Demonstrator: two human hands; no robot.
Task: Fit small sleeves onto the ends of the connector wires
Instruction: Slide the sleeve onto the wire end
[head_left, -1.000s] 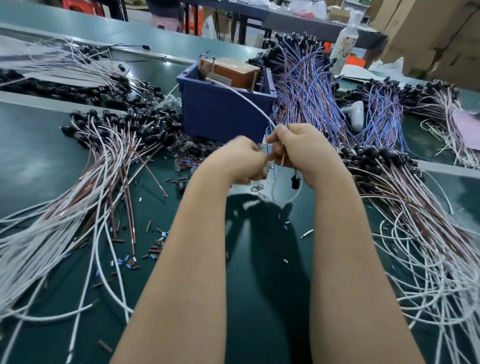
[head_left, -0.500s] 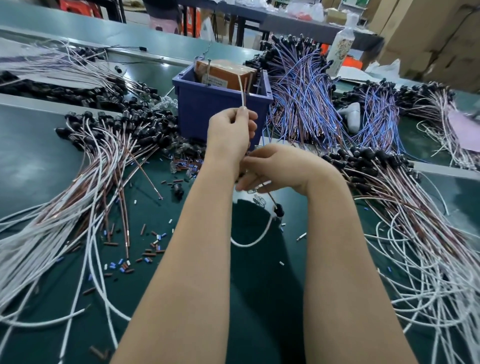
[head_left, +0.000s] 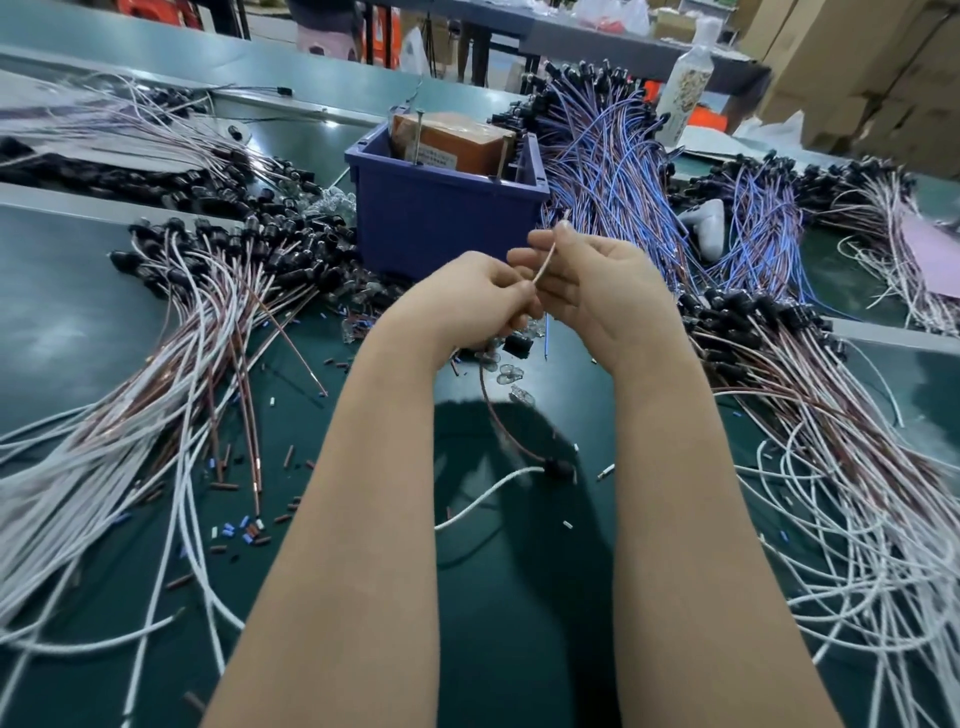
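Working one wire end between both hands, with heaps on either side waiting.

Left to right: a big fan of white and brown wires (head_left: 171, 395) lies on the left, loose sleeves (head_left: 244, 530) scattered below it. At centre the left hand (head_left: 467, 301) pinches the held wire (head_left: 543, 265) low while the right hand (head_left: 597, 291) grips its tip; whether a sleeve is on, I cannot tell. Behind stands a blue bin (head_left: 441, 218), and another pile (head_left: 831, 467) crowds the right. By my reckoning, plenty remains.

Left hand (head_left: 470, 291) pinching, right hand (head_left: 597, 283) pinching, touching
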